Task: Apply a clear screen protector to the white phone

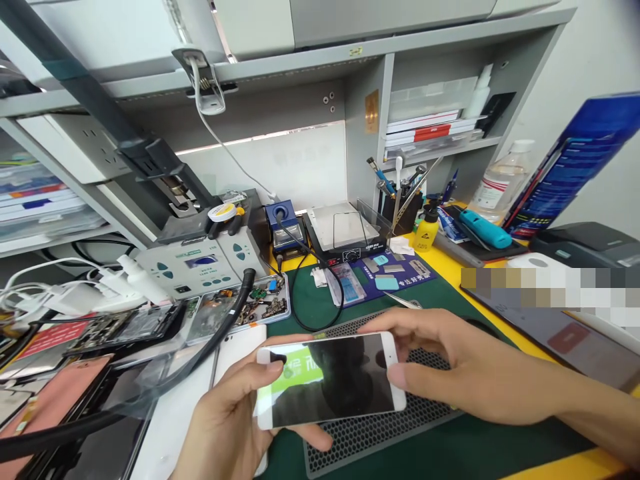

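A white-framed smartphone (350, 380) is held sideways above the bench, its dark glossy screen facing me and reflecting a green patch. My left hand (235, 407) grips the phone's left end, thumb on the front and fingers underneath. At the other end, my right hand (450, 367) pinches the phone with its thumb on the white border and fingers behind the edge. Beneath the phone lies a black honeycomb-patterned pad (360, 443) on a green work mat (500, 447). Tweezers (403, 301) rest just beyond the pad.
On the left are a hot-air station (200, 267), a tray of small parts (270, 303) and several phone parts. A heating plate (340, 227) stands at the back beside a tool holder (400, 203). To the right are a yellow bottle (427, 230) and a tablet-like device (560, 327). A black hose (200, 367) crosses the left side.
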Demonstrator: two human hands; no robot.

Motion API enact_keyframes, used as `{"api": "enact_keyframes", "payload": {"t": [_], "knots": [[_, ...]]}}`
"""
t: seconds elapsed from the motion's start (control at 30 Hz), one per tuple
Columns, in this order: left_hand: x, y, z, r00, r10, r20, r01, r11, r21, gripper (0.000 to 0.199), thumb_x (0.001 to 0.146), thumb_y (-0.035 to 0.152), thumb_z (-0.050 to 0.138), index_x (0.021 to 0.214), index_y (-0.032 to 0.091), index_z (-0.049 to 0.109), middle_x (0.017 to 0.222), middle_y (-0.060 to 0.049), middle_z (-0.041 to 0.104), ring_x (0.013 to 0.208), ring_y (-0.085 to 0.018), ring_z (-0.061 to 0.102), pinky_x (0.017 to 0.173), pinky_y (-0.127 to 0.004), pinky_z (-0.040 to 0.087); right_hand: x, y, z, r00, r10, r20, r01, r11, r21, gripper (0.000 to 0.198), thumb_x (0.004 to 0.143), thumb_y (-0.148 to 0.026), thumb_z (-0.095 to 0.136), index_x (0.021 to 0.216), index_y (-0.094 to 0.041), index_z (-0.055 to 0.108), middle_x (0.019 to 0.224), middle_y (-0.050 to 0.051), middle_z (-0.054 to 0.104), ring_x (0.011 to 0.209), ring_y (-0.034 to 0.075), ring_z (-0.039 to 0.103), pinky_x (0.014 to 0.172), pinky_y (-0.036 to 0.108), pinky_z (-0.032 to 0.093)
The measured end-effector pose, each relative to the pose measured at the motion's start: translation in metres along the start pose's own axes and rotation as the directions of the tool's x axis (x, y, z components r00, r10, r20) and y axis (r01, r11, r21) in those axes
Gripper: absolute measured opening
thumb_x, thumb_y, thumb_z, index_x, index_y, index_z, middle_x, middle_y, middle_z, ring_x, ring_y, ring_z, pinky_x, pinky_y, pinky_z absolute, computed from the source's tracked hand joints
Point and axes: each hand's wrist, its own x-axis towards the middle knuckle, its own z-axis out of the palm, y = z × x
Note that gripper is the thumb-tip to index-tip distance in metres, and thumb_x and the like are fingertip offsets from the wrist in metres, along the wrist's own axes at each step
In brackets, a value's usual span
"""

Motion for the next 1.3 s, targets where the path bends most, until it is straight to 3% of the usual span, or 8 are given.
{"api": "enact_keyframes", "payload": {"t": [0.17, 0.27, 0.4, 0.63, 0.77, 0.87, 1.1, 1.3], "knots": [[-0.006, 0.004, 0.007, 0.999, -0.019, 0.042, 0.020, 0.999, -0.033, 0.039, 0.089, 0.030, 0.064, 0.126, 0.017, 0.068, 0.117, -0.009, 0.074, 0.066, -0.025, 0.077, 0.078, -0.036, 0.056, 0.009, 0.004, 0.004, 0.997, 0.076, 0.003, -0.075, 0.989, 0.126, 0.025, 0.091, -0.036, 0.071, 0.107, -0.017, 0.068, 0.089, 0.004, 0.069, 0.077, 0.018, 0.063, 0.066, 0.027, 0.048], [-0.008, 0.005, 0.006, 0.997, -0.002, 0.081, 0.005, 0.999, -0.033, 0.042, 0.094, 0.039, 0.057, 0.125, 0.013, 0.069, 0.118, -0.014, 0.073, 0.074, -0.031, 0.077, 0.083, -0.046, 0.056, 0.012, 0.007, 0.005, 0.994, 0.106, -0.004, -0.104, 0.979, 0.173, 0.025, 0.085, -0.037, 0.076, 0.097, -0.017, 0.066, 0.082, 0.002, 0.067, 0.073, 0.017, 0.062, 0.065, 0.027, 0.048], [-0.005, 0.002, 0.002, 0.977, 0.093, 0.193, -0.077, 0.993, -0.087, 0.053, 0.099, 0.046, 0.041, 0.126, 0.008, 0.067, 0.126, -0.020, 0.068, 0.099, -0.041, 0.070, 0.081, -0.061, 0.058, 0.015, 0.013, 0.005, 0.996, 0.093, 0.009, -0.093, 0.969, 0.230, 0.027, 0.085, -0.038, 0.078, 0.093, -0.017, 0.064, 0.077, 0.002, 0.069, 0.070, 0.017, 0.064, 0.065, 0.028, 0.051], [-0.004, 0.006, 0.009, 0.918, 0.271, 0.288, -0.229, 0.958, -0.170, 0.047, 0.100, 0.036, 0.039, 0.117, 0.005, 0.071, 0.120, -0.021, 0.070, 0.099, -0.037, 0.069, 0.083, -0.055, 0.059, 0.022, 0.016, 0.009, 0.993, 0.108, 0.056, -0.121, 0.886, 0.448, 0.039, 0.076, -0.040, 0.087, 0.091, -0.016, 0.061, 0.080, 0.003, 0.071, 0.071, 0.019, 0.070, 0.064, 0.030, 0.056], [-0.003, 0.004, 0.013, 0.938, 0.273, 0.215, -0.276, 0.961, -0.017, 0.026, 0.090, 0.025, 0.064, 0.112, 0.013, 0.072, 0.110, -0.012, 0.074, 0.082, -0.026, 0.075, 0.081, -0.041, 0.060, 0.023, 0.015, 0.018, 0.993, 0.112, 0.045, -0.119, 0.848, 0.516, 0.040, 0.074, -0.038, 0.088, 0.088, -0.017, 0.057, 0.081, 0.004, 0.072, 0.073, 0.020, 0.070, 0.067, 0.032, 0.057], [0.000, -0.001, 0.013, 0.940, 0.311, 0.141, -0.332, 0.929, 0.161, 0.018, 0.091, 0.029, 0.070, 0.102, 0.014, 0.071, 0.093, -0.008, 0.075, 0.069, -0.019, 0.074, 0.068, -0.031, 0.059, 0.022, 0.016, 0.026, 0.993, 0.090, 0.083, -0.120, 0.845, 0.520, 0.041, 0.074, -0.038, 0.089, 0.083, -0.018, 0.055, 0.084, 0.003, 0.071, 0.074, 0.018, 0.068, 0.069, 0.033, 0.057], [0.001, -0.006, 0.013, 0.907, 0.373, 0.195, -0.417, 0.864, 0.282, 0.031, 0.093, 0.046, 0.068, 0.093, 0.015, 0.064, 0.070, -0.003, 0.071, 0.048, -0.015, 0.066, 0.045, -0.022, 0.046, 0.019, 0.016, 0.038, 0.976, -0.011, 0.219, -0.092, 0.886, 0.455, 0.040, 0.071, -0.034, 0.090, 0.085, -0.018, 0.055, 0.083, -0.001, 0.063, 0.073, 0.013, 0.056, 0.067, 0.025, 0.044], [-0.006, -0.006, 0.018, 0.888, 0.405, 0.216, -0.458, 0.820, 0.344, 0.042, 0.093, 0.052, 0.066, 0.074, 0.018, 0.054, 0.059, -0.001, 0.067, 0.043, -0.011, 0.060, 0.044, -0.020, 0.044, 0.017, 0.014, 0.041, 0.970, -0.038, 0.238, -0.035, 0.955, 0.294, 0.038, 0.077, -0.038, 0.085, 0.103, -0.017, 0.067, 0.093, 0.002, 0.066, 0.085, 0.018, 0.060, 0.075, 0.028, 0.044]]}}
